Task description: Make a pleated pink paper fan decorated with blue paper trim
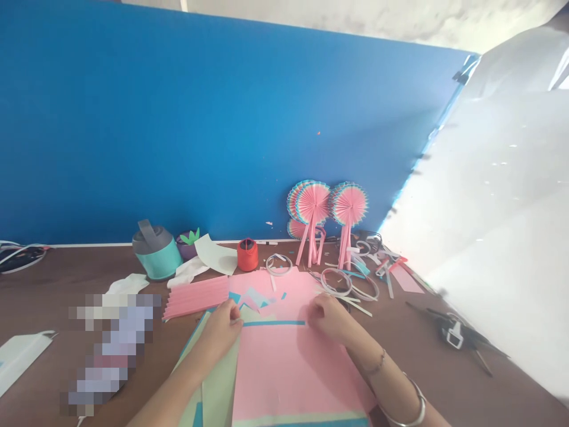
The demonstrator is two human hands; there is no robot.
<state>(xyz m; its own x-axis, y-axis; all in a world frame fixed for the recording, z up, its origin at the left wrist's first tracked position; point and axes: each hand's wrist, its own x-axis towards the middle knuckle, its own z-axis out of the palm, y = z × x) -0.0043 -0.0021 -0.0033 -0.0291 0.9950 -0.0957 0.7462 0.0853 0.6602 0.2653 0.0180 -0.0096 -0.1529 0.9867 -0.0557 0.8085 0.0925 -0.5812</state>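
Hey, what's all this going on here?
Someone is doing papercraft by hand. Their left hand and right hand are at opposite ends of a blue strip across pink paper; whether the fingers grip it is hard to tell. Pleated paper lies to the left, and round paper fans stand behind.

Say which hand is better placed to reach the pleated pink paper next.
Likely the left hand: it is close to the pleated pink paper, while the right hand is farther, past the blue strip.
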